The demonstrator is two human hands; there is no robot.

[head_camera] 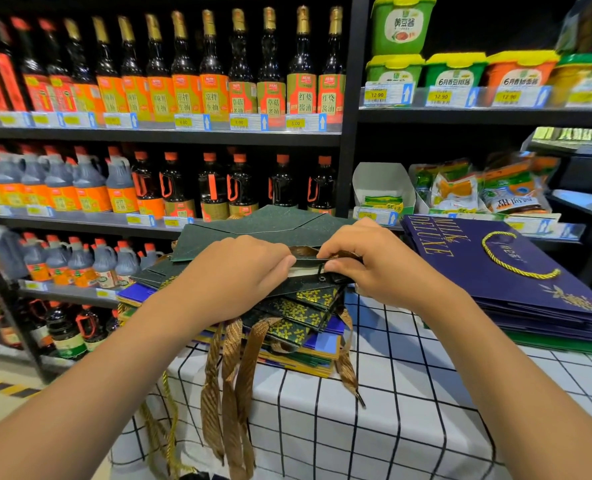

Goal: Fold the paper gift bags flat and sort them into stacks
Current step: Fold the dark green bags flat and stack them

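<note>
lower right of frame: bare checked tablecloth (408,403) in front of the stacks; open room for a hand to pass
centre: mixed stack of bags (308,344) fills the middle; its brown ribbon handles (232,393) hang over the table's near edge
right: purple bag stack (516,271) lies well apart from the centre stack; a strip of bare cloth runs between them
upper half: shelves of bottles (183,181) stand close behind the table
lower left: open floor (0,407) beside the table
</note>
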